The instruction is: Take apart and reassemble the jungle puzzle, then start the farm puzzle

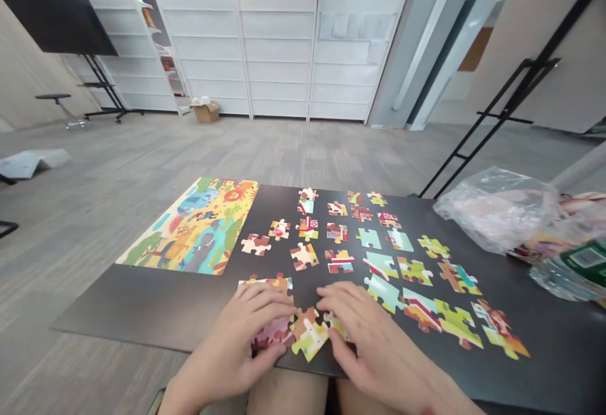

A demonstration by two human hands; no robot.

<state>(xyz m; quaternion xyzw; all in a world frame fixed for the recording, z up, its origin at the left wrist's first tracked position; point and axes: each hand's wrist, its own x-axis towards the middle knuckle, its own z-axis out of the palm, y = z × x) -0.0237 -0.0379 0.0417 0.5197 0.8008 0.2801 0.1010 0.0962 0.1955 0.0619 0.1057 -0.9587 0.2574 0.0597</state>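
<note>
My left hand (253,323) rests with its fingers spread over a joined pink and orange puzzle section (274,333) near the table's front edge. To the right, my right hand (353,323) covers part of a light green piece (335,325); its fingers are apart and bent down. Between the hands lies a brown, white and green piece (310,334), tilted against the pink section; whether they interlock cannot be made out. Several loose pieces, among them a cow-face piece (279,230) and a red barn piece (307,228), lie spread beyond and right of my hands.
A finished animal picture (194,225) lies at the left of the black table (142,304). Clear plastic bags (497,210) and a green-labelled bottle (575,266) stand at the right end. A black metal stand (509,105) rises behind them.
</note>
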